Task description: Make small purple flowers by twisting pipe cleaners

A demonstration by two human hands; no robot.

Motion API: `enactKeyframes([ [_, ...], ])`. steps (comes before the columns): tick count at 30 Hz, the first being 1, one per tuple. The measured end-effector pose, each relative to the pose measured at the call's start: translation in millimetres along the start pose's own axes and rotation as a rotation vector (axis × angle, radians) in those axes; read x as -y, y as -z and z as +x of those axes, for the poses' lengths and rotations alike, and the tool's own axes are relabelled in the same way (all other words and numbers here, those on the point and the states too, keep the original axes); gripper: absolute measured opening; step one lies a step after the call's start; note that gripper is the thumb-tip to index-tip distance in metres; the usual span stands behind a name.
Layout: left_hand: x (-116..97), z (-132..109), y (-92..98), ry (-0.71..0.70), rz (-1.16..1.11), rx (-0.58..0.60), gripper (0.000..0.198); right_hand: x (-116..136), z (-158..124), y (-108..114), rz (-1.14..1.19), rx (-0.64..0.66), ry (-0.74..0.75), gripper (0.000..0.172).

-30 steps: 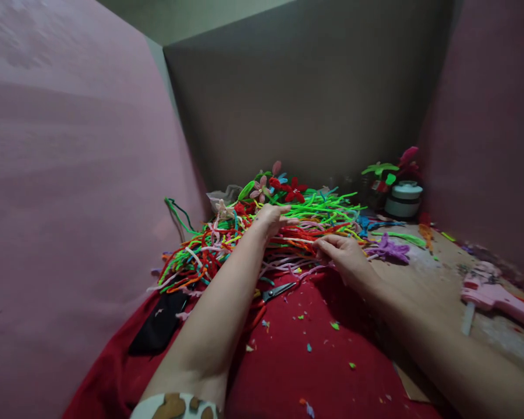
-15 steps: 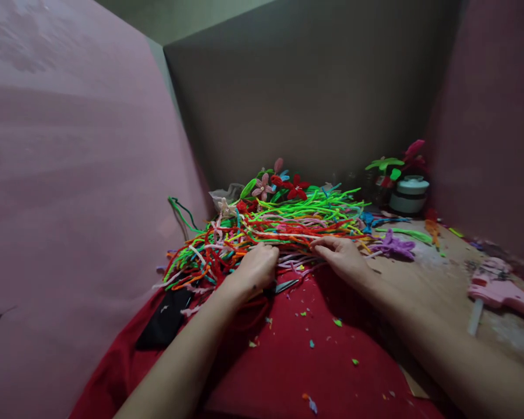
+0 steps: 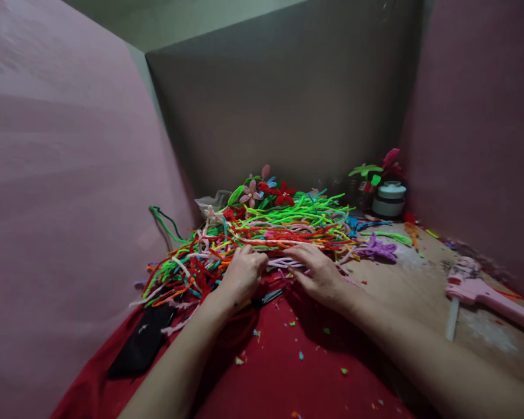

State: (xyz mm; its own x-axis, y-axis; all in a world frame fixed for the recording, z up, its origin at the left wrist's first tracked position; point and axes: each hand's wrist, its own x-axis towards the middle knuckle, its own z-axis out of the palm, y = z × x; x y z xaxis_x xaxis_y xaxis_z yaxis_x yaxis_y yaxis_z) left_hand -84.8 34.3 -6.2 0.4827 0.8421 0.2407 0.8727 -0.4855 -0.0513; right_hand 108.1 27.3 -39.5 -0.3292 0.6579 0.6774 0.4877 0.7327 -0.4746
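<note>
A large heap of pipe cleaners (image 3: 301,218) in green, red, orange, white and other colours lies in front of me. Along its near edge runs a bundle of lilac pipe cleaners (image 3: 283,263). My left hand (image 3: 243,273) is closed at the bundle's left end, its fingertips partly hidden. My right hand (image 3: 318,273) has its fingers and thumb around the lilac stems on the right. Below and between the hands, the metal blades of scissors (image 3: 271,295) show on the red cloth (image 3: 288,372); their handles are hidden.
Pipe-cleaner flowers (image 3: 283,193) stand behind the heap. At right are a purple pipe-cleaner shape (image 3: 378,249), a lidded jar (image 3: 388,199) and a pink glue gun (image 3: 475,291). A black phone-like object (image 3: 142,343) lies at left. Pink walls (image 3: 70,203) flank both sides.
My right hand has moved down from the red and white pipe cleaners to the lilac ones. My left hand has loosened slightly from a fist. The view has shifted a little right.
</note>
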Motion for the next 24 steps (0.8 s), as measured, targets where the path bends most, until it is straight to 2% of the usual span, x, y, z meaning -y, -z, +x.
enactKeyframes([
  [3, -4.1, -2.5, -1.3, -0.119, -0.02, -0.04, 0.018, 0.7, -0.6, -6.9, -0.107, 0.076, 0.123, 0.038],
  [6, -6.8, -4.7, -1.3, -0.163, -0.08, -0.068, 0.023, -4.7, -0.5, -12.1, -0.215, 0.154, 0.107, 0.022],
  [15, 11.5, -9.9, 8.7, 0.016, -0.242, 0.022, 0.031, -17.4, 0.4, -10.2, -0.257, 0.186, 0.008, 0.018],
  [19, 21.2, -11.6, 12.4, 0.111, -0.154, 0.093, 0.03, -19.8, -2.7, -11.4, -0.174, 0.218, -0.063, 0.021],
  [24, 22.8, -12.9, 8.7, 0.17, -0.026, 0.2, 0.016, -18.4, -6.1, -12.6, -0.131, 0.205, -0.055, 0.025],
])
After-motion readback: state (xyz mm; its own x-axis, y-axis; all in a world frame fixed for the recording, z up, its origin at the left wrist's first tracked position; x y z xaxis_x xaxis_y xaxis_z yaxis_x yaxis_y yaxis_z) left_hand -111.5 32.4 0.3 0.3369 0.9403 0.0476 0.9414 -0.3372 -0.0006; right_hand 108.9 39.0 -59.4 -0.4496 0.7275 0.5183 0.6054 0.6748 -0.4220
